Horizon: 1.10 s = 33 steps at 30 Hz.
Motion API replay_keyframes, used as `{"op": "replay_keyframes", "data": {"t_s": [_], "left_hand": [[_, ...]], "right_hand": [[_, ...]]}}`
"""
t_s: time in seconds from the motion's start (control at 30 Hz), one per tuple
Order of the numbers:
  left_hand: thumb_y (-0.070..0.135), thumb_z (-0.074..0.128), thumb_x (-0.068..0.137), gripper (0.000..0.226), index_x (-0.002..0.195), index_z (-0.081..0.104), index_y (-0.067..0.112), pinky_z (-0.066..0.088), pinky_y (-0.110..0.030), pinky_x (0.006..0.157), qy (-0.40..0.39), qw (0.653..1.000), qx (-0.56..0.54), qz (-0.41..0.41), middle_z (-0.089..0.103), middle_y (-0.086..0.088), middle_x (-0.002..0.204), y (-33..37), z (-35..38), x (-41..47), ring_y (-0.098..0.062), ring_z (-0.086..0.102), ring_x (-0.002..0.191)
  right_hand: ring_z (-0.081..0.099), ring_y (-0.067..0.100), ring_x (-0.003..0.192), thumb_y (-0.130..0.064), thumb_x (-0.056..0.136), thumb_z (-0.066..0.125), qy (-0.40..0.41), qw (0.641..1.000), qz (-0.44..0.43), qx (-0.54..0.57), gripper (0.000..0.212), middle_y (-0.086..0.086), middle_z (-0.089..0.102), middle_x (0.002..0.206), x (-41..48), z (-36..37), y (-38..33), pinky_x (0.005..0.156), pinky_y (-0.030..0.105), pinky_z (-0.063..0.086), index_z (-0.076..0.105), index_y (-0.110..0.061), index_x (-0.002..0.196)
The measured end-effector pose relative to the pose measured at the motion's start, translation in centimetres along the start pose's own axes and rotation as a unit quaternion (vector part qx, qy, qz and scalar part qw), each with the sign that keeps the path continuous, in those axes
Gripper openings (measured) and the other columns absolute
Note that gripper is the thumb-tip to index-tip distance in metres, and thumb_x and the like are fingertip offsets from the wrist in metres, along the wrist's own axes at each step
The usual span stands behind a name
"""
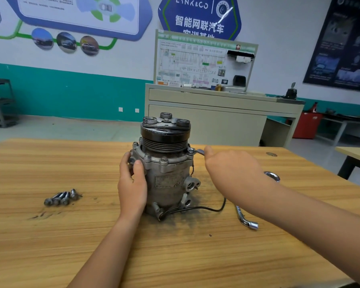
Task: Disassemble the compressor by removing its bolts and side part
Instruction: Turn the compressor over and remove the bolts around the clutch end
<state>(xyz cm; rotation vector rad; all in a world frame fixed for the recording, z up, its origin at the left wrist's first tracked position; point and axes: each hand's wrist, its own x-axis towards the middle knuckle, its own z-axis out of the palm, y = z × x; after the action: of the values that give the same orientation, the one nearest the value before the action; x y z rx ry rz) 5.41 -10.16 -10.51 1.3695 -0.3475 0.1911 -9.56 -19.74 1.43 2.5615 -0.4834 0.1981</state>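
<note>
A dirty grey compressor (pixel 168 179) stands upright in the middle of the wooden table (pixel 71 235), its black pulley on top. Bolts (pixel 164 159) sit in the flange under the pulley. My left hand (pixel 132 183) grips the compressor's left side, thumb on the flange. My right hand (pixel 233 175) holds a chrome wrench (pixel 199 151) whose head sits on a bolt at the flange's right corner; the wrench's ring end (pixel 272 176) shows behind my wrist. Several removed bolts (pixel 60 198) lie in a row to the left.
A second bent socket wrench (pixel 245 219) lies on the table to the right of the compressor, beside its black cable (pixel 212 208). Dark grime marks the wood around the base. A cabinet with a wiring board (pixel 204 104) stands behind the table.
</note>
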Motion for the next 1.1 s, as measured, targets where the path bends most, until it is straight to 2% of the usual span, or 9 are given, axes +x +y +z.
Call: {"op": "replay_keyframes", "data": {"t_s": [0.4,0.47,0.53,0.6,0.67,0.8,0.87,1.0,1.1], "left_hand": [[0.033,0.038,0.098,0.043,0.141,0.036,0.03,0.032,-0.025,0.086,-0.01,1.0,-0.009,-0.012,0.045,0.024,0.101,-0.1,0.0,0.2,-0.002,0.041,0.102],[0.032,0.038,0.098,0.042,0.14,0.037,0.03,0.031,-0.024,0.086,-0.008,1.0,-0.009,-0.011,0.044,0.027,0.099,0.0,0.0,0.2,-0.002,0.042,0.102],[0.03,0.039,0.098,0.041,0.139,0.038,0.029,0.03,-0.023,0.087,-0.007,1.0,-0.009,-0.009,0.044,0.029,0.098,0.1,0.0,0.2,-0.002,0.042,0.102],[0.029,0.04,0.098,0.04,0.138,0.04,0.029,0.03,-0.017,0.085,-0.009,1.0,-0.007,-0.013,0.042,0.036,0.095,0.2,-0.1,0.3,0.003,0.043,0.097],[0.027,0.04,0.098,0.039,0.137,0.041,0.027,0.03,-0.004,0.075,-0.005,1.0,-0.002,-0.011,0.039,0.038,0.094,0.1,0.0,0.3,0.013,0.046,0.08],[0.028,0.04,0.098,0.038,0.136,0.042,0.028,0.031,-0.005,0.069,-0.004,1.0,0.009,-0.014,0.039,0.038,0.093,0.0,-0.1,0.3,0.034,0.038,0.075],[0.029,0.039,0.098,0.037,0.135,0.041,0.029,0.031,-0.01,0.077,-0.003,1.0,0.011,-0.013,0.04,0.037,0.093,0.1,-0.1,0.2,0.025,0.043,0.079],[0.03,0.038,0.099,0.039,0.137,0.04,0.028,0.03,-0.02,0.085,-0.003,1.0,0.009,-0.009,0.043,0.031,0.096,0.2,-0.1,0.2,0.001,0.043,0.095],[0.031,0.037,0.099,0.04,0.138,0.038,0.029,0.031,-0.024,0.087,-0.007,1.0,0.008,-0.008,0.047,0.02,0.103,0.1,-0.2,0.2,-0.004,0.043,0.101]], "right_hand": [[0.033,0.011,0.044,-0.001,0.091,0.04,0.058,0.985,-0.089,-0.137,0.042,-0.004,0.038,0.057,3.7,2.1,5.3,0.038,0.024,0.022,0.035,-0.014,0.131],[0.04,0.014,0.051,-0.002,0.092,0.044,0.058,0.985,-0.095,-0.13,0.036,-0.004,0.04,0.061,5.3,2.6,5.4,0.05,0.024,0.034,0.038,-0.012,0.127],[0.055,0.022,0.071,-0.003,0.092,0.046,0.067,0.987,-0.093,-0.113,0.032,-0.001,0.055,0.075,7.0,3.2,4.8,0.081,0.033,0.043,0.043,-0.011,0.123],[0.059,0.026,0.095,-0.003,0.092,0.045,0.084,0.989,-0.084,-0.085,0.031,0.005,0.064,0.1,8.6,4.0,4.0,0.103,0.039,0.031,0.046,-0.011,0.121],[0.056,0.025,0.107,-0.003,0.092,0.044,0.107,0.989,-0.083,-0.065,0.03,0.007,0.063,0.112,10.0,4.7,3.3,0.109,0.038,0.024,0.049,-0.011,0.12],[0.057,0.026,0.102,-0.003,0.092,0.047,0.135,0.986,-0.088,-0.042,0.027,0.009,0.063,0.111,10.5,5.2,3.1,0.096,0.033,0.037,0.051,-0.009,0.118],[0.056,0.027,0.09,-0.001,0.093,0.043,0.17,0.984,-0.052,0.0,0.023,0.011,0.063,0.1,9.3,5.2,3.6,0.071,0.028,0.034,0.053,-0.006,0.113],[0.044,0.023,0.05,-0.012,0.098,0.041,0.235,0.97,-0.002,0.062,0.015,0.006,0.055,0.065,4.7,5.0,4.3,0.048,0.029,0.024,0.053,-0.003,0.098],[0.032,0.012,0.04,-0.02,0.099,0.035,0.137,0.991,-0.006,-0.001,0.014,-0.008,0.032,0.055,1.5,4.6,4.0,0.037,0.023,0.019,0.04,-0.013,0.11]]}}
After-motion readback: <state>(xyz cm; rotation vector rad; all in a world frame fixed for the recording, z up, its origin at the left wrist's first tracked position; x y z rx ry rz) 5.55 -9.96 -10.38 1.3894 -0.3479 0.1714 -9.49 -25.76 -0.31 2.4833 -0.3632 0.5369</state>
